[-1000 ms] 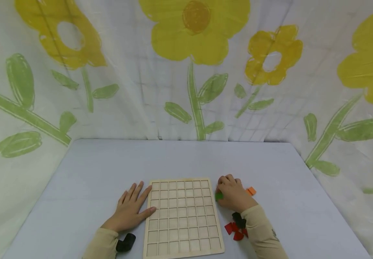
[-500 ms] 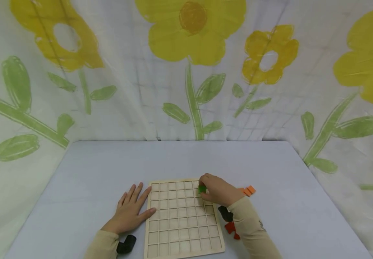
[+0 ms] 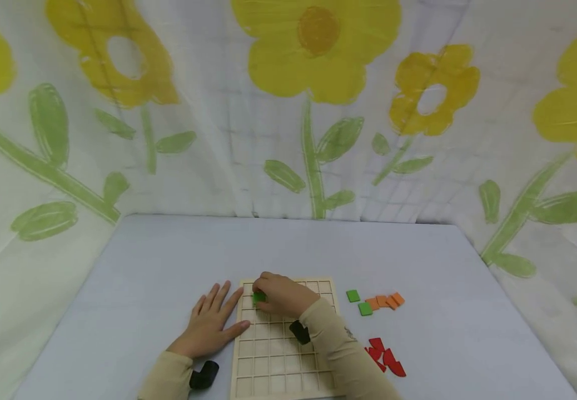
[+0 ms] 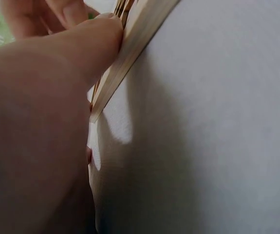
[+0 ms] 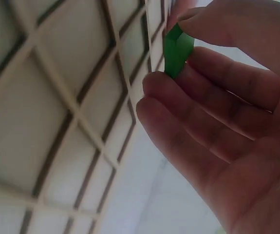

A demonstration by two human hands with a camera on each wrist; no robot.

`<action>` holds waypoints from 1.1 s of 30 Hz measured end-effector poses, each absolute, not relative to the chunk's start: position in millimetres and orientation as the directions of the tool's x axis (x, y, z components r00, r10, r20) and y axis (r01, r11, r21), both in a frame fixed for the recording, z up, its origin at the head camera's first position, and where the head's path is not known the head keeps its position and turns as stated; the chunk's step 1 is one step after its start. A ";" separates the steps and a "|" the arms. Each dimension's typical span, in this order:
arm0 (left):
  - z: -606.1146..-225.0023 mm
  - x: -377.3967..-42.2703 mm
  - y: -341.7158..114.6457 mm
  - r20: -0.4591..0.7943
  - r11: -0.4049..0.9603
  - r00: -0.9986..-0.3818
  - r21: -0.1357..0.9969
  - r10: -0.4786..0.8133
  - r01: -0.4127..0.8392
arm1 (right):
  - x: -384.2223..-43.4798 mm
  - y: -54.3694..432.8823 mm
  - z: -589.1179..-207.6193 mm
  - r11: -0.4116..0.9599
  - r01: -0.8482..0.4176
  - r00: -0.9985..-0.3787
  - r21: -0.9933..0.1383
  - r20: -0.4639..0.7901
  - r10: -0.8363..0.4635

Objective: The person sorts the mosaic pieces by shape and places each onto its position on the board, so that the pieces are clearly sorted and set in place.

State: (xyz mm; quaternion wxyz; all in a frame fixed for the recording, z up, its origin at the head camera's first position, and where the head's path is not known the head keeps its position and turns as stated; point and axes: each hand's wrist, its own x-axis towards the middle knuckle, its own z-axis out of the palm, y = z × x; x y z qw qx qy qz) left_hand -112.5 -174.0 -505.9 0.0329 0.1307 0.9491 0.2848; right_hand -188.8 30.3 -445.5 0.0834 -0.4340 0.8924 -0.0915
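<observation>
Pinching a green tile point(image 3: 259, 298), right grip point(image 3: 284, 295) now farther left over the board point(image 3: 269, 365), left grip point(image 3: 212, 325) spread

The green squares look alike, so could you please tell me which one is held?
The green square pinched in the right hand over the board; the other two lie right of the board on the table.

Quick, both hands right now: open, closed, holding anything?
Left hand: open, fingers spread, thumb on the edge of the grid board.
Right hand: closed, pinching a green tile at the board.
</observation>
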 end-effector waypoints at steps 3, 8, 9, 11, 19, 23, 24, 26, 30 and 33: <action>-512.8 -113.7 -176.0 0.043 0.797 -0.963 0.553 0.265 0.244 | -189.1 19.6 -449.5 0.586 -0.779 -0.589 -0.225 -0.059 -0.806; -515.3 -114.3 -175.8 0.078 0.783 -0.958 0.559 0.278 0.273 | -188.7 10.4 -450.1 0.579 -0.789 -0.581 -0.208 -0.056 -0.812; -515.1 -114.4 -175.9 0.083 0.773 -0.956 0.570 0.283 0.278 | -188.6 9.3 -450.4 0.578 -0.791 -0.579 -0.200 -0.057 -0.813; -515.0 -114.2 -176.0 0.074 0.778 -0.954 0.563 0.289 0.279 | -188.3 7.3 -451.8 0.579 -0.795 -0.579 -0.177 -0.061 -0.813; -497.5 -111.6 -173.1 0.004 0.777 -0.959 0.584 0.285 0.233 | -186.3 4.5 -450.8 0.584 -0.797 -0.583 -0.156 -0.056 -0.811; -491.6 -111.6 -171.9 -0.024 0.791 -0.958 0.570 0.286 0.222 | -186.5 5.0 -450.3 0.592 -0.783 -0.591 -0.191 -0.067 -0.804; -490.9 -111.7 -171.7 -0.029 0.795 -0.958 0.566 0.285 0.219 | -186.6 5.1 -450.7 0.593 -0.781 -0.593 -0.195 -0.068 -0.803; -489.9 -111.7 -171.5 -0.043 0.802 -0.957 0.557 0.285 0.214 | -187.3 5.2 -452.1 0.593 -0.779 -0.594 -0.201 -0.064 -0.802; -488.7 -111.9 -171.3 -0.074 0.808 -0.956 0.554 0.285 0.199 | -188.4 6.0 -454.3 0.592 -0.783 -0.595 -0.193 -0.048 -0.802; -491.6 -112.3 -171.8 -0.051 0.797 -0.957 0.568 0.285 0.207 | -189.0 6.5 -455.5 0.593 -0.783 -0.597 -0.186 -0.040 -0.801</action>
